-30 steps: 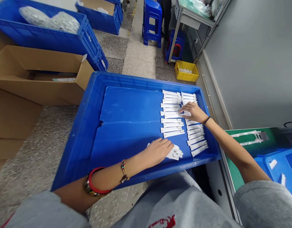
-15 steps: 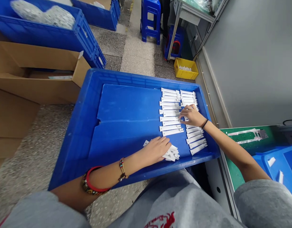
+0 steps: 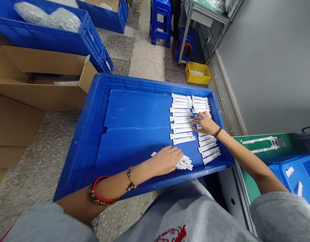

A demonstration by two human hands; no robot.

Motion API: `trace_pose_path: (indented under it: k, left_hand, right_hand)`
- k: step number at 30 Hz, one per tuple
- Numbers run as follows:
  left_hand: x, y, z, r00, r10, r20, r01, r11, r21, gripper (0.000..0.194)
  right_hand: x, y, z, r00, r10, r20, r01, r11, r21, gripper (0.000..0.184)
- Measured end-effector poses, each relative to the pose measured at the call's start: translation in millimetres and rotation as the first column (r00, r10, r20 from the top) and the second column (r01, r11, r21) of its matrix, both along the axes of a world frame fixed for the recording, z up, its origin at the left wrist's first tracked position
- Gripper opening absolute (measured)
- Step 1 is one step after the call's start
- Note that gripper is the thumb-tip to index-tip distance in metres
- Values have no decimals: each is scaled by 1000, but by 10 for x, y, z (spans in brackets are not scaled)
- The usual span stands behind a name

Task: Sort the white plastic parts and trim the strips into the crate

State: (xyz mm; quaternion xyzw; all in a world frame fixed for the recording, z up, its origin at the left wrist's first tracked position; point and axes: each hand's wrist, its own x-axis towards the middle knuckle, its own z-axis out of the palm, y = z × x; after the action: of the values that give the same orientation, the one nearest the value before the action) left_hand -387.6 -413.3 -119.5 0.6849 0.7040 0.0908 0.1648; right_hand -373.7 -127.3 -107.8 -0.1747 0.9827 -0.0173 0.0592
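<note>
A big blue tray (image 3: 99,111) lies across my lap. Two neat columns of white plastic strips (image 3: 181,116) run along its right side. My right hand (image 3: 204,123) rests on the right column about halfway down, fingers curled on one strip. My left hand (image 3: 167,159) lies palm down near the tray's front edge, covering a loose stack of white strips (image 3: 185,163) whose ends stick out to the right of my fingers.
An open cardboard box (image 3: 41,80) stands left of the tray, blue crates (image 3: 56,37) behind it. A yellow bin (image 3: 197,74), blue stools (image 3: 161,20) and a metal table stand farther off. A grey wall and a green bench (image 3: 268,148) with a second blue tray are at right.
My right hand slid slightly down the right column of strips and curled. My left hand stayed on the loose stack. The view shifted a little.
</note>
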Motion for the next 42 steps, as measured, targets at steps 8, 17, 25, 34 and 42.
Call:
trace_pose_path:
  k: [8,17,25,34,42]
  left_hand:
    - [15,-23,20,1000,-16,5,16,999,-37,27]
    - [7,-16,6,999,47,-3,-48,998,-49,34]
    - [-28,40,34,931,328,162,-303,939,-162,29]
    - [-47,20,-12,939,293,182,-286,956,-64,30]
    - [-64,22,-22,927,314,205,-281,943,-178,25]
  right_hand:
    - [-2,7,-12,1000,-1,-4,1,1000,-1,17]
    - [67,0,5,999,-16,-32,17,1000,7,21]
    - [281,-149,-8,992,111,59,-101,982,-157,28]
    - [580,-415,108,944,-7,330,166,873,-458,31]
    - [895,-669,-66,792,-122,599,490,712,-503,19]
